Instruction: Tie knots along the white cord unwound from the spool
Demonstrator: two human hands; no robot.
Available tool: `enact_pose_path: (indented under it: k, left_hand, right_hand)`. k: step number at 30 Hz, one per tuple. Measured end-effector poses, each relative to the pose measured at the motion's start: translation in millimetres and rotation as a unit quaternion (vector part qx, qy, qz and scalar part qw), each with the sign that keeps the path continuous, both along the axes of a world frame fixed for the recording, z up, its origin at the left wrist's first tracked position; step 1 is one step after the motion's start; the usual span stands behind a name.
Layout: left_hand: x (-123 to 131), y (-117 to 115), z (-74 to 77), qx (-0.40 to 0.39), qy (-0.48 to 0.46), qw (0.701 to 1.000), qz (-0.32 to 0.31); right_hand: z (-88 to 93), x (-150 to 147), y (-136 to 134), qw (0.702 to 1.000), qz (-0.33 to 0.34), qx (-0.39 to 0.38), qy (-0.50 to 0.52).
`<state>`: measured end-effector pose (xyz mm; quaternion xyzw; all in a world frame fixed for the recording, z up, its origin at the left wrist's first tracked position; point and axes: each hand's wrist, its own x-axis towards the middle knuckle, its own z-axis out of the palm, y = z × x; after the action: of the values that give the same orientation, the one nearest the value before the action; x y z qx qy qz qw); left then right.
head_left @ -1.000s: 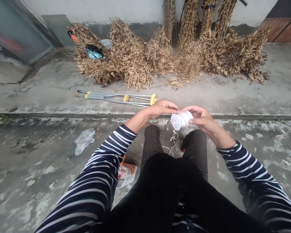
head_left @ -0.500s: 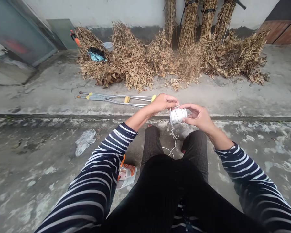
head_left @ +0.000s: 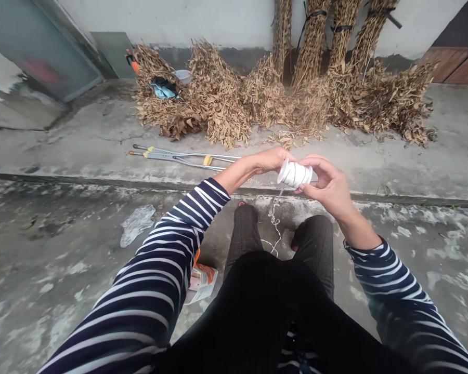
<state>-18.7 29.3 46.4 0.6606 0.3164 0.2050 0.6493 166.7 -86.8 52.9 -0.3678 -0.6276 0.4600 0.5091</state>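
My right hand (head_left: 327,182) is closed around the right end of a white spool (head_left: 296,174), thumb below and fingers over the top. Dark thin lines cross the white winding on the spool. Behind the spool's left rim, my left hand (head_left: 275,158) is bent inward with its fingers pinched together, apparently on the white string; the fingertips are partly hidden. A loose length of white string (head_left: 275,222) hangs from the spool's left end, kinked and looped, down between my knees.
Crutches (head_left: 179,157) lie on the raised concrete ledge (head_left: 81,150). Dried plant stalks (head_left: 226,104) are heaped along the wall, with tied bundles (head_left: 314,41) upright behind. A clear plastic bag (head_left: 137,224) and an orange-and-white bag (head_left: 203,280) are on the lower ground at left.
The spool has moved slightly right and up and tilted, with my right hand still on it. My left hand has gone from above the spool to behind its left rim.
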Motion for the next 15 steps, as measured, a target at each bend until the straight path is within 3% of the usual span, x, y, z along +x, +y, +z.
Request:
enact_pose_path:
  k: [6,15]
  left_hand:
    - [4.2,-15.2,-33.5,-0.105,-0.062,0.993,-0.004]
    - [6.7,-30.4,-44.7,-0.123,-0.133,0.983,0.01]
  right_hand:
    - [-9.2,4.8,-1.7,0.998,-0.013,-0.052,0.021]
    - [-12.4,2.6,-13.7,0.997,-0.064,-0.044,-0.024]
